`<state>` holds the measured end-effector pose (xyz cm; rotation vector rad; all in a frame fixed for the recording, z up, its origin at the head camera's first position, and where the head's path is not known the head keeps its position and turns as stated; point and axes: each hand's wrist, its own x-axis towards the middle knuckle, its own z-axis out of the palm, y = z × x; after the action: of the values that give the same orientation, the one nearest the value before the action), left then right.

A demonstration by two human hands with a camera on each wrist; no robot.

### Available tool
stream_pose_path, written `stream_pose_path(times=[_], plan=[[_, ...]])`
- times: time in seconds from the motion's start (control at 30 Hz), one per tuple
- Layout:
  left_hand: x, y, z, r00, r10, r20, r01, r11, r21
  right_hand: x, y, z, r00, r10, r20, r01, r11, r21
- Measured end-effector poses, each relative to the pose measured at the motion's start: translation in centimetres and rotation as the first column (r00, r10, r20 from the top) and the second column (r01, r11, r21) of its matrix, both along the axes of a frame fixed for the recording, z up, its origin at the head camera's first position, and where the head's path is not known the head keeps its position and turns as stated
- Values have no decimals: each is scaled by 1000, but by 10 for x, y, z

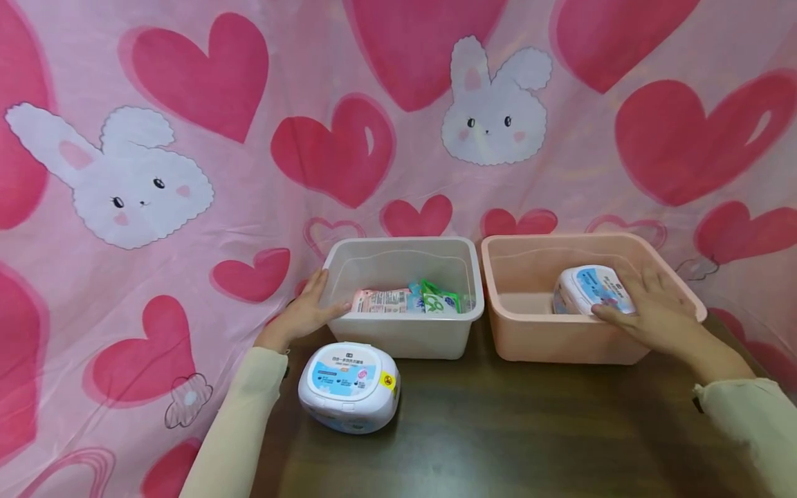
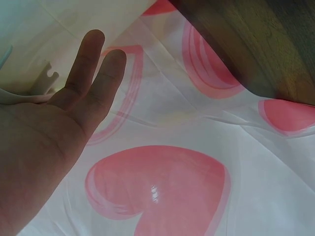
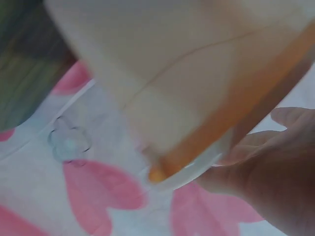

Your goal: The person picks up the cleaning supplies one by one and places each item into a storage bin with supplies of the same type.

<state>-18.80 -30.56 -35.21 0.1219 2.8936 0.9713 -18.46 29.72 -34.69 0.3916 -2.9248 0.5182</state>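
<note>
My left hand (image 1: 305, 311) rests on the left rim of the pale grey bin (image 1: 405, 339), thumb over the front corner. In the left wrist view, two of its fingers (image 2: 101, 81) stretch out straight. Inside that bin lie a pink and white packet (image 1: 380, 301) and a green and white packet (image 1: 441, 300). My right hand (image 1: 660, 311) reaches over the peach bin (image 1: 566, 342) and holds the right end of a white laundry pod box (image 1: 582, 290), thumb across its front corner. A similar laundry pod box (image 1: 349, 387) stands lid-up on the table before the grey bin.
Both bins stand side by side on a dark wooden table (image 1: 498, 429), close to a pink cloth backdrop (image 1: 336, 62) with hearts and rabbits. The cloth also hangs along the table's left and right sides.
</note>
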Motion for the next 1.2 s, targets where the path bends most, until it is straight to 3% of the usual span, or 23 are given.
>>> stream_pose_path(times=[0.23,0.43,0.57,0.8,0.97,1.2], plan=[[1,-3,-2,1000,3,3,-4,1000,11,-2,39,-5,990,-88,110,82,995,58],[5,-6,-7,1000,16,13,-16,1000,26,-9,70,-10,992,-100,76,100,995,4],[3,-4,-7,1000,4,10,-4,1000,18,-11,86,-17,996,-56,68,60,997,-57],[-3,-5,-1,999,-31,-8,31,999,-28,-10,88,-37,997,16,79,-6,992,-129],[1,-9,-1,999,-44,-10,44,999,-18,-9,87,-40,997,33,75,-27,996,-80],[10,-12,-6,991,-41,-124,39,999,-20,-13,92,-35,993,16,116,4,986,-169]])
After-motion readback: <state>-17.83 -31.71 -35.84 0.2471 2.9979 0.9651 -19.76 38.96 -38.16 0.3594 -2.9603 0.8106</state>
